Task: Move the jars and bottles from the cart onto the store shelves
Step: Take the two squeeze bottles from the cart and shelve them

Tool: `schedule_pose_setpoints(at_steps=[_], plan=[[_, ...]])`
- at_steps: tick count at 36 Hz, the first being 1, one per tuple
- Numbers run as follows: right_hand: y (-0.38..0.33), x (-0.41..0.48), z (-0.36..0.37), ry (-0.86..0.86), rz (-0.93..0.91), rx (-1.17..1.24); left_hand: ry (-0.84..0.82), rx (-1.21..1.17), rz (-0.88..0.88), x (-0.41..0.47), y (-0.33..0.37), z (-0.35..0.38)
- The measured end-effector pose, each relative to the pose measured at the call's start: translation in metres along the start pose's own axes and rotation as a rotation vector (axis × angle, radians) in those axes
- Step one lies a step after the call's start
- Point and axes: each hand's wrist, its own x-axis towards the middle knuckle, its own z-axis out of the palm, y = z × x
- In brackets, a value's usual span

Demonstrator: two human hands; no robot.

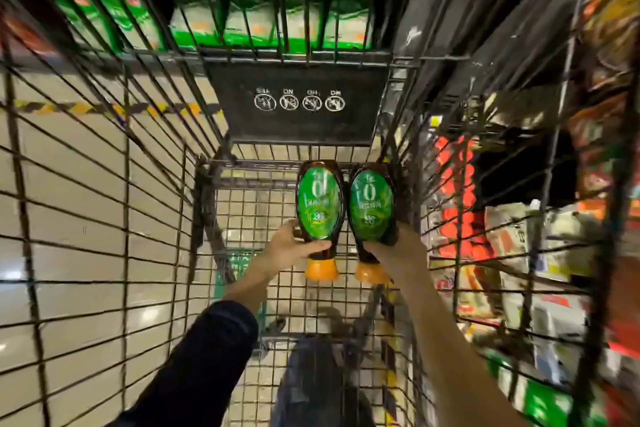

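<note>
Fingers (317,246) of the left hand (294,248) curl round the left bottle (320,201) above its orange cap (321,269). The right hand (393,246) grips the right bottle (370,206), just beside it. Both bottles are deep in the wire cart (204,204).

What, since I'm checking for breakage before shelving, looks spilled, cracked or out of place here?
Nothing stands out. The left hand grips the left bottle, the right hand the right bottle; both look whole, orange caps on, and no spill shows on the cart floor. Blur would hide fine cracks.
</note>
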Motion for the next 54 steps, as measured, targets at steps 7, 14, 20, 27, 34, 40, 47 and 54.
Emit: schedule_pose_setpoints(at_steps=[7, 14, 20, 27, 34, 40, 47, 54], plan=[[0.003, 0.003, 0.01, 0.019, 0.0, 0.06, 0.032, -0.154, -0.037, 0.004, -0.008, 0.006], [0.0, -0.007, 0.006, 0.018, 0.012, 0.058, 0.034, -0.282, -0.09, -0.008, -0.002, 0.009], [0.005, -0.008, 0.012, 0.034, 0.057, 0.053, 0.039, -0.323, -0.133, -0.035, -0.01, -0.007], [-0.001, -0.006, 0.013, 0.043, 0.153, 0.138, 0.056, -0.311, -0.108, -0.091, -0.007, -0.031], [0.001, 0.003, 0.016, 0.043, 0.207, 0.315, 0.087, -0.485, -0.033, -0.148, 0.004, -0.039], [0.005, 0.009, 0.023, 0.035, 0.183, 0.425, 0.082, -0.523, -0.076, -0.155, -0.002, -0.043], [0.008, 0.016, 0.025, 0.017, 0.258, 0.474, 0.118, -0.597, -0.119, -0.156, -0.008, -0.051], [0.005, 0.006, 0.035, 0.041, 0.223, 0.536, 0.179, -0.612, -0.13, -0.164, -0.007, -0.056]])
